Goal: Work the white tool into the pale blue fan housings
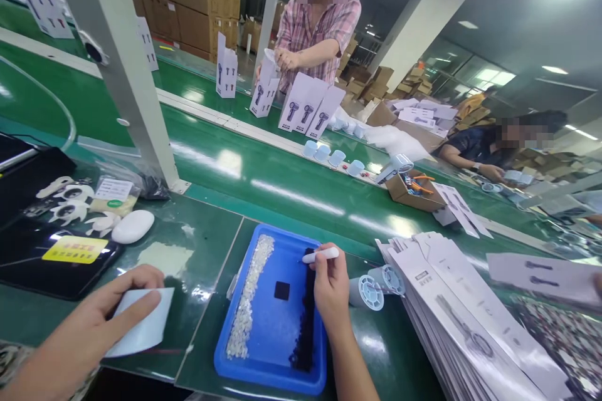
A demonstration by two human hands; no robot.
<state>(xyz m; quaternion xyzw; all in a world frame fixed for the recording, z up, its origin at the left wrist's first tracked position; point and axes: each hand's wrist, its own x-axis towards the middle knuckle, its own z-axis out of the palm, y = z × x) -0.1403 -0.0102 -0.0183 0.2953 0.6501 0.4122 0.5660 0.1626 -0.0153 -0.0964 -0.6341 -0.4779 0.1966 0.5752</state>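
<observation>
Your left hand has its grip closed on a pale-blue piece; your right hand pinches a white pen-like tool over the blue tray.

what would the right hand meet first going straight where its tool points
Likely the blue tray floor, or the whitish beads opposite if the white tool travels level; depth is unclear.

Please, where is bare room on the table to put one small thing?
One bare patch of green table lies between the left hand and the blue tray. Another lies between the right forearm and the stacked flat boxes, nearer than the pale blue cylinders. Crowded: white parts at far left, those boxes at right.
</observation>
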